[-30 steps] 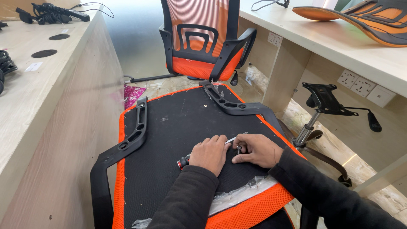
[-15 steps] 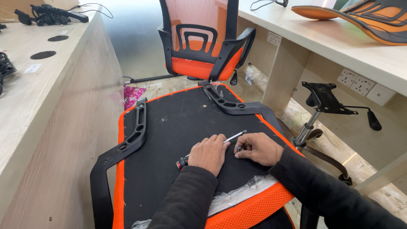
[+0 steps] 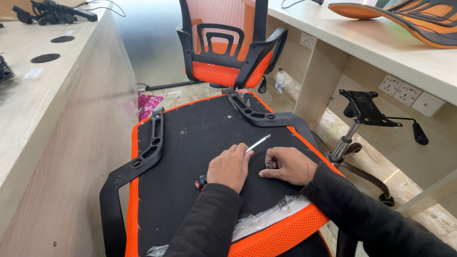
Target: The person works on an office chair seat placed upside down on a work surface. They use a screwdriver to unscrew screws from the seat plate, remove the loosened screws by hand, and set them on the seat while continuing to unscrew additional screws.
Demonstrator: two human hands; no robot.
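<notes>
An upturned chair seat [image 3: 200, 143], black underside with an orange mesh edge, lies in front of me with two black armrests bolted on, the left armrest [image 3: 143, 157] and the right armrest [image 3: 262, 116]. My left hand [image 3: 229, 167] is closed around a screwdriver [image 3: 257, 143] with a red and black handle; its silver shaft points up and to the right. My right hand [image 3: 287, 164] rests on the seat and pinches a small metal screw [image 3: 267, 164] upright against the black fabric.
An assembled orange mesh office chair [image 3: 228, 43] stands behind the seat. A chair base with gas lift and black tilt plate [image 3: 364, 112] stands at the right under a wooden desk [image 3: 381, 43]. Another desk [image 3: 47, 95] runs along the left. Clear plastic wrap [image 3: 266, 216] lies on the seat's near edge.
The screwdriver's tip has swung up and away from the screw, toward the right armrest. My right hand stayed on the screw, shifting slightly.
</notes>
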